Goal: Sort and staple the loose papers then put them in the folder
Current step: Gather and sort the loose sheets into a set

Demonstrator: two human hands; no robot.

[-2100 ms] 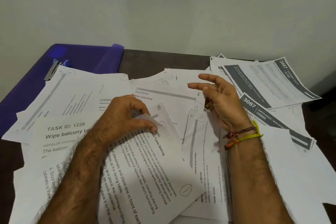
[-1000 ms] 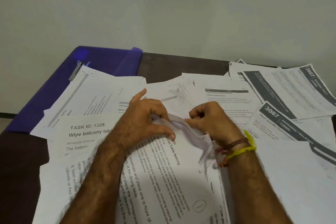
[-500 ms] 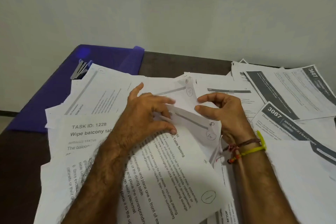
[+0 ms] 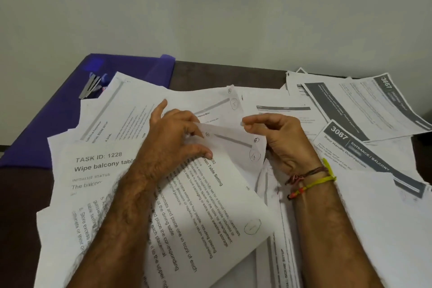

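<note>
Loose printed papers (image 4: 102,166) cover the dark table in overlapping layers. My left hand (image 4: 173,138) grips a small stack at the centre. Its thumb presses on the "Table Setting" sheet (image 4: 210,206) and its fingers curl over a lifted sheet with a grey bar (image 4: 230,141). My right hand (image 4: 282,142) is curled beside that sheet's right end, forefinger and thumb tips pinched together at its top edge. The purple folder (image 4: 53,119) lies open at the far left, partly under papers. A stapler (image 4: 93,85) rests on it.
Sheets with dark headers numbered 3667 (image 4: 364,105) and 3087 (image 4: 350,145) lie at the right. A strip of bare dark table (image 4: 224,75) shows at the back, against a plain wall. The table's left front corner (image 4: 21,194) is uncovered.
My right hand first hovered open, then came in to the centre stack. Both hands lifted and spread the grey-bar sheet apart from the "Table Setting" sheet. The camera view tilted slightly.
</note>
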